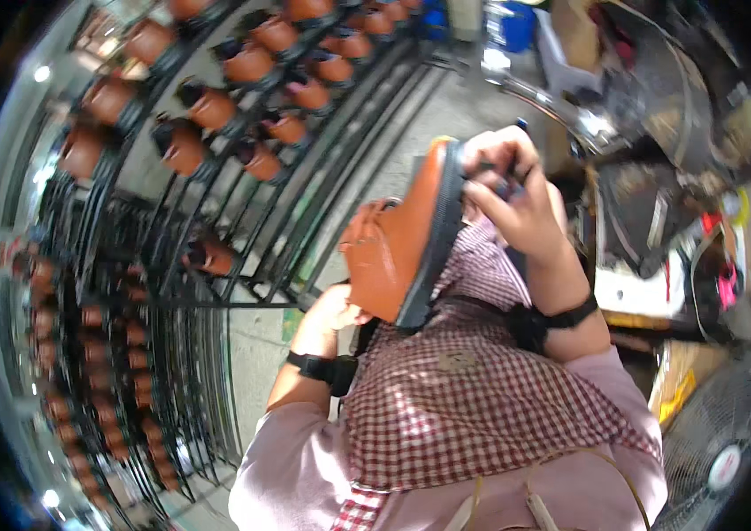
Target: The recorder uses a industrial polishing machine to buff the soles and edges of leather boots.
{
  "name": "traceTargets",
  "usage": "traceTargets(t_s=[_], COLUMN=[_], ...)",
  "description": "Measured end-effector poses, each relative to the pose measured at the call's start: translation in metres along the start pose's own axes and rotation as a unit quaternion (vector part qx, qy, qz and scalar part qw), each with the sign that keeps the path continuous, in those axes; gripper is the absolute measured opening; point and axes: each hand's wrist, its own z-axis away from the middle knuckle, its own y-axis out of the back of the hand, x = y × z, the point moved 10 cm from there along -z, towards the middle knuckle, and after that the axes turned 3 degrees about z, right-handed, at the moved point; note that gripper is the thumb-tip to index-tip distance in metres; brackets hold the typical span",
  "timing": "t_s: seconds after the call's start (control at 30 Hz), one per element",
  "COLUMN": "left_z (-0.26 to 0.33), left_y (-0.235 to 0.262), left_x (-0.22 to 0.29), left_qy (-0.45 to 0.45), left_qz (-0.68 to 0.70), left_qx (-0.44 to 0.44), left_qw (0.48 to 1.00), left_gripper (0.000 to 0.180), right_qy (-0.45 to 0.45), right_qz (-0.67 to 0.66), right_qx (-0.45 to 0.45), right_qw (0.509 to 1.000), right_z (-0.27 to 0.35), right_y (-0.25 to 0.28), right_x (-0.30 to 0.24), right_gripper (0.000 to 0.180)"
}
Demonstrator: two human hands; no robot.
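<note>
A brown ankle boot [398, 252] with a thick black sole [436, 248] is held up in front of my chest, tilted with its sole facing right. My left hand [337, 308] grips the boot's upper from the left, and part of that hand is hidden behind the leather. On the sole side, my right hand [521, 190] is close to the upper end of the sole, its fingers curled in toward the thumb. Something small and dark may be between those fingers, too unclear to name. I wear a wristband on each arm and a red-and-white checked apron [473, 398].
Black metal racks [243, 257] carrying many similar brown shoes [212, 106] stand along the left. At the right are a cluttered workbench [632, 292], a dark machine part [632, 212] and a fan [720, 442]. A metal pipe [544, 106] runs at the upper right.
</note>
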Motion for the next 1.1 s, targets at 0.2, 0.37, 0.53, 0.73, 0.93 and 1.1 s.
traceTargets(t_s=[0.2, 0.37, 0.53, 0.73, 0.93, 1.1], left_z=[-0.003, 0.005, 0.010, 0.002, 0.001, 0.003], left_y=[-0.024, -0.001, 0.014, 0.039, 0.047, 0.041], left_x=[-0.006, -0.022, -0.017, -0.041, -0.037, -0.028], left_qy=[0.105, 0.064, 0.057, 0.079, 0.055, 0.081], left_qz=[0.024, 0.145, 0.101, 0.272, 0.238, 0.282], left_qx=[0.038, 0.035, 0.109, 0.035, 0.061, 0.039], left_qw=[0.993, 0.987, 0.987, 0.958, 0.968, 0.955], left_gripper=[0.020, 0.021, 0.016, 0.036, 0.036, 0.037], right_qy=[0.004, -0.138, -0.108, -0.087, -0.054, 0.075], right_qz=[0.089, -0.038, 0.027, 0.046, 0.156, 0.198], right_qx=[0.057, 0.033, -0.014, -0.076, -0.114, -0.086], right_qw=[0.994, 0.989, 0.994, 0.992, 0.980, 0.974], right_z=[0.002, 0.005, -0.011, -0.029, -0.038, -0.044], right_y=[0.041, 0.035, 0.019, 0.000, -0.017, -0.032], right_x=[0.010, 0.043, 0.052, 0.064, 0.076, 0.077], right_gripper=[0.033, 0.030, 0.036, 0.041, 0.034, 0.027])
